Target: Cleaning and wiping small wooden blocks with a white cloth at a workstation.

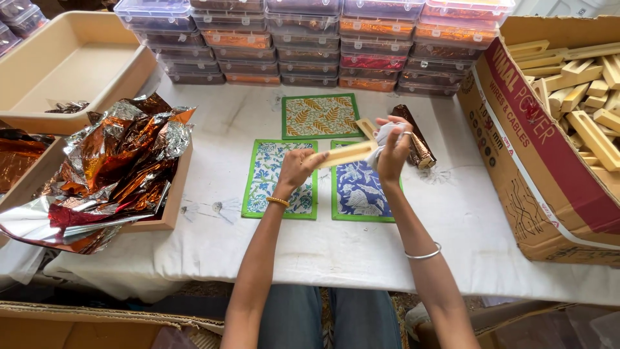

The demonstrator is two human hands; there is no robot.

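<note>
My left hand [296,168] grips one end of a pale wooden block [345,154] held level above the table. My right hand [394,150] presses a small grey cloth [385,134] against the block's other end. Under my hands lie three green-edged printed mats: a blue floral one [268,181] at left, a dark blue one [358,190] at right, and a yellow leaf one [320,116] behind them. A roll of brown metallic foil [416,139] lies just right of my right hand.
A wooden tray heaped with crumpled copper and silver foil [119,161] sits at left, with a beige plastic tub [71,64] behind it. Stacked clear lidded boxes [323,42] line the back. A cardboard carton [536,168] of wooden blocks [581,90] stands at right.
</note>
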